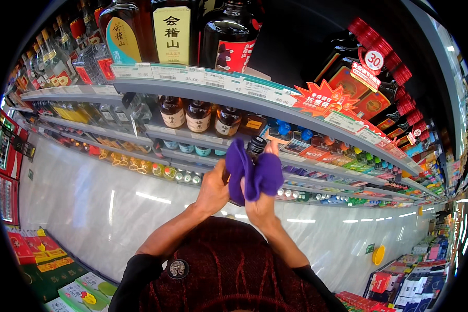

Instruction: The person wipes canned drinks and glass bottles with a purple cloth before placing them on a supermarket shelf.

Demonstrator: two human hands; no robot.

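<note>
Between my hands, in front of my chest, is a dark glass bottle with a black screw cap (256, 144). My left hand (212, 191) grips the bottle from its left side. A purple cloth (253, 171) drapes over the near face of the bottle and hides most of it. My right hand (261, 206) presses the cloth against the bottle's right side, with fingertips showing beside the cap. Both hands are at the height of the lower shelves, in front of several amber bottles with cream labels (198, 117).
A grey shelf edge (218, 84) with price tags runs above my hands. Large dark liquor bottles (171, 35) stand on it, and red-capped bottles (374, 82) at right. A yellow stool-like object (378, 255) is on the tiled floor (140, 222). Stacked boxes (78, 292) lie behind at left.
</note>
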